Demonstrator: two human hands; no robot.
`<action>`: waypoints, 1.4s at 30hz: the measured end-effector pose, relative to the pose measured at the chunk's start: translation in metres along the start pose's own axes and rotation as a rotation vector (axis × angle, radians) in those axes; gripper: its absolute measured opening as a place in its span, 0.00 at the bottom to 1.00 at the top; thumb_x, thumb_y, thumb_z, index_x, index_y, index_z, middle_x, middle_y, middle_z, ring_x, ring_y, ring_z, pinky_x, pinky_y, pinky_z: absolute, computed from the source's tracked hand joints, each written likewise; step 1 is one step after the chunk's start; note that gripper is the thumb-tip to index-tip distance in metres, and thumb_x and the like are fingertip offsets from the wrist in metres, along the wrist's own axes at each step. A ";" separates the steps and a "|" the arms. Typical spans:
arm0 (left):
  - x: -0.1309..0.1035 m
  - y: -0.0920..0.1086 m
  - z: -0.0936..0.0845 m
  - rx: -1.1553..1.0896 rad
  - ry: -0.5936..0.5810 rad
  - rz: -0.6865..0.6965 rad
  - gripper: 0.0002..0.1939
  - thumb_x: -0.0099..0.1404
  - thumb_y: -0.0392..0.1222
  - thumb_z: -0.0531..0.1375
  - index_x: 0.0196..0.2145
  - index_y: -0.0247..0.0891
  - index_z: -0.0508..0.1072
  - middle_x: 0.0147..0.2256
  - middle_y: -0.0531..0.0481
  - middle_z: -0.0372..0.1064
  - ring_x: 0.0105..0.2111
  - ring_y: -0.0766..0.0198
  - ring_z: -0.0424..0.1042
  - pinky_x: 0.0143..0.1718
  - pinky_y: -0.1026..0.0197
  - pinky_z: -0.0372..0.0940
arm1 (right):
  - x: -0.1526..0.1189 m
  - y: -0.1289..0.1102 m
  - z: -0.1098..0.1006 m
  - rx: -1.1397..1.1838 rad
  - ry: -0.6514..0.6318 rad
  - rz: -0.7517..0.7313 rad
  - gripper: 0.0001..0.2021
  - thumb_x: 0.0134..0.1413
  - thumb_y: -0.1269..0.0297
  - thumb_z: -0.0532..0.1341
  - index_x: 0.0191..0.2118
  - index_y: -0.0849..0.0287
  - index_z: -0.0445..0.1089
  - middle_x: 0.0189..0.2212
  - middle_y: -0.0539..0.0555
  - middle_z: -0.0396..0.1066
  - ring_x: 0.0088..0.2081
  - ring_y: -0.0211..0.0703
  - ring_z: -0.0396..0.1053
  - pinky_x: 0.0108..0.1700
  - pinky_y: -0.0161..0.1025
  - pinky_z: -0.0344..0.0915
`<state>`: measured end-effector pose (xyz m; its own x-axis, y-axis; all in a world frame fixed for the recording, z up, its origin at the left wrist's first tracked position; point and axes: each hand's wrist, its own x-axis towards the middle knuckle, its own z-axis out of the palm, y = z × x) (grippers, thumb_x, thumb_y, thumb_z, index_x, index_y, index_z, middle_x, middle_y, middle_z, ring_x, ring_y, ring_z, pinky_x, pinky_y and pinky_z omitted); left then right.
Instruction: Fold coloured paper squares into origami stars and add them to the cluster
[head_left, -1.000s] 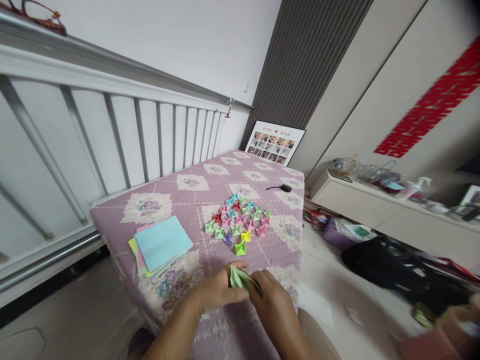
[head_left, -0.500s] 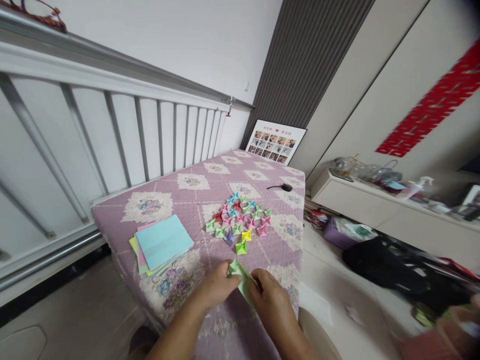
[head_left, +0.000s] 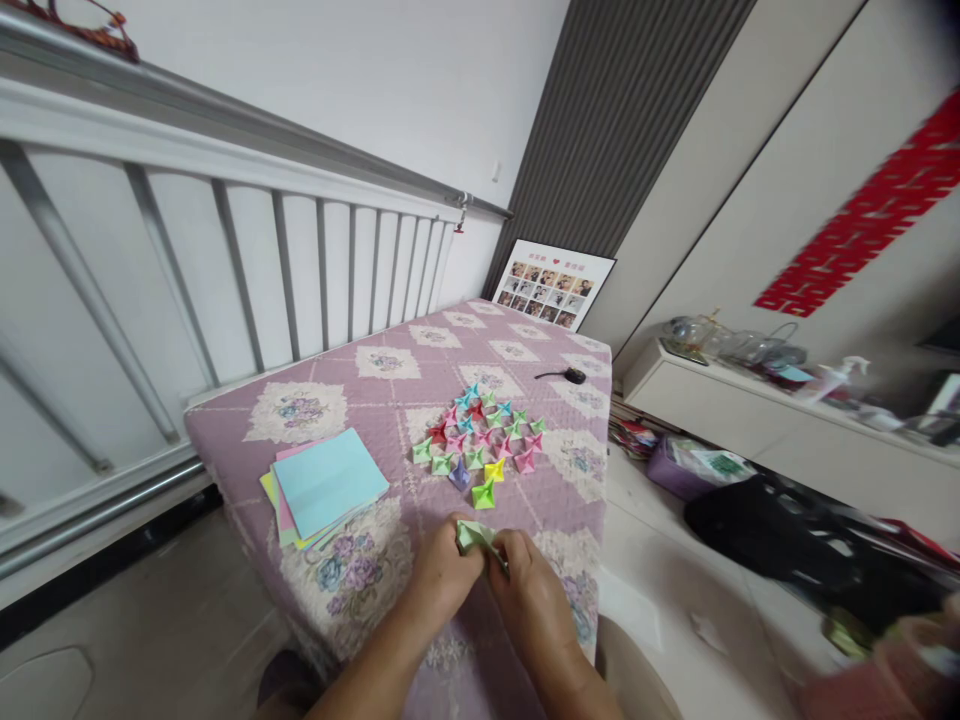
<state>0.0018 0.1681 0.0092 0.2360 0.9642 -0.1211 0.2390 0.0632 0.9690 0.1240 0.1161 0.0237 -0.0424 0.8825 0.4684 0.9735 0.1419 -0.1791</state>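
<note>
Pale green paper (head_left: 472, 536) is held in the air above the near part of the cloth, between our two hands, and it is bent into a small folded shape. Our left hand (head_left: 448, 562) is clamped on its left end, with the thumb toward us; our right hand (head_left: 528, 588) pinches the other end, with the fingers bent around the edge. We think the two grips are so near each other because a small paper needs support on both sides of a crease. The fingers hide much of it, so we cannot tell the exact fold.

Just beyond the hands stand the small folded pieces (head_left: 475, 458) in many colours, close together in loose rows, probably to keep them in sight and away from our wrists. At the left lies a pile of sheets (head_left: 330, 486), a light blue one on top; its edges are not aligned, which seems to make single sheets easy to lift. All rest on the lilac cloth (head_left: 379, 408). Farther away lies a black object (head_left: 574, 376) with a thin tail.

Compared with half a second ago, the paper shows shorter between our hands, and its long lower part is no longer visible. The pieces and the pile have stayed in place.
</note>
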 end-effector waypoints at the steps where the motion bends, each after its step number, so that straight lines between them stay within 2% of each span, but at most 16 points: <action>1: 0.001 -0.001 0.000 -0.014 0.009 0.002 0.10 0.55 0.31 0.58 0.36 0.38 0.72 0.29 0.54 0.71 0.31 0.63 0.70 0.33 0.65 0.59 | 0.000 0.000 0.002 0.003 0.013 -0.006 0.06 0.55 0.73 0.52 0.32 0.55 0.61 0.25 0.49 0.66 0.27 0.41 0.67 0.29 0.35 0.57; 8: 0.002 0.002 -0.001 -0.028 0.053 0.004 0.05 0.56 0.31 0.58 0.31 0.37 0.70 0.27 0.55 0.70 0.29 0.64 0.69 0.31 0.66 0.59 | 0.000 -0.004 0.005 -0.002 0.050 -0.048 0.06 0.55 0.74 0.51 0.32 0.55 0.61 0.25 0.49 0.66 0.26 0.41 0.67 0.30 0.35 0.58; 12: 0.002 0.005 -0.003 0.059 0.047 0.037 0.07 0.54 0.28 0.57 0.30 0.38 0.70 0.24 0.57 0.68 0.27 0.66 0.67 0.28 0.67 0.56 | -0.002 -0.001 0.006 0.029 0.049 -0.015 0.05 0.55 0.71 0.52 0.33 0.55 0.61 0.25 0.50 0.67 0.27 0.42 0.68 0.30 0.35 0.60; 18: 0.001 0.004 -0.008 0.252 0.031 0.100 0.08 0.55 0.28 0.57 0.31 0.39 0.70 0.29 0.55 0.70 0.31 0.65 0.69 0.31 0.65 0.55 | -0.003 0.003 0.009 0.210 -0.062 0.233 0.12 0.51 0.67 0.52 0.44 0.58 0.61 0.30 0.53 0.72 0.30 0.44 0.73 0.30 0.35 0.63; 22: 0.000 0.004 -0.007 0.411 0.031 0.134 0.08 0.57 0.30 0.56 0.34 0.39 0.70 0.32 0.52 0.71 0.35 0.62 0.70 0.35 0.64 0.57 | -0.002 -0.001 0.009 0.318 -0.127 0.379 0.15 0.52 0.61 0.52 0.45 0.58 0.61 0.31 0.55 0.73 0.32 0.46 0.74 0.32 0.37 0.65; 26: -0.002 0.005 -0.005 0.515 0.020 0.149 0.09 0.58 0.34 0.57 0.39 0.39 0.69 0.37 0.49 0.71 0.40 0.59 0.70 0.40 0.62 0.58 | -0.001 -0.005 0.009 0.358 -0.160 0.443 0.16 0.53 0.56 0.50 0.45 0.58 0.61 0.31 0.55 0.72 0.32 0.47 0.74 0.34 0.39 0.66; 34: -0.001 0.004 -0.007 0.659 -0.009 0.167 0.10 0.61 0.32 0.55 0.41 0.40 0.68 0.40 0.49 0.70 0.43 0.58 0.69 0.43 0.61 0.59 | -0.006 0.003 0.013 0.383 -0.155 0.458 0.14 0.51 0.61 0.50 0.44 0.56 0.60 0.29 0.51 0.71 0.29 0.44 0.72 0.32 0.37 0.64; 39: -0.003 0.008 -0.012 0.757 -0.095 0.224 0.10 0.60 0.31 0.54 0.39 0.41 0.69 0.41 0.49 0.68 0.42 0.58 0.69 0.41 0.61 0.60 | -0.011 0.006 0.016 0.358 -0.198 0.431 0.12 0.51 0.65 0.51 0.43 0.55 0.60 0.29 0.51 0.72 0.29 0.43 0.72 0.31 0.35 0.63; 42: -0.006 0.008 -0.012 0.793 -0.157 0.279 0.10 0.61 0.30 0.53 0.37 0.41 0.69 0.40 0.49 0.67 0.40 0.58 0.69 0.39 0.61 0.60 | -0.013 0.008 0.016 0.258 -0.221 0.380 0.08 0.50 0.70 0.52 0.37 0.55 0.63 0.29 0.50 0.73 0.30 0.43 0.71 0.32 0.35 0.61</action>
<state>-0.0094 0.1656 0.0208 0.4979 0.8671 0.0148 0.7276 -0.4269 0.5370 0.1290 0.1126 0.0022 0.2301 0.9631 0.1394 0.8436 -0.1260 -0.5220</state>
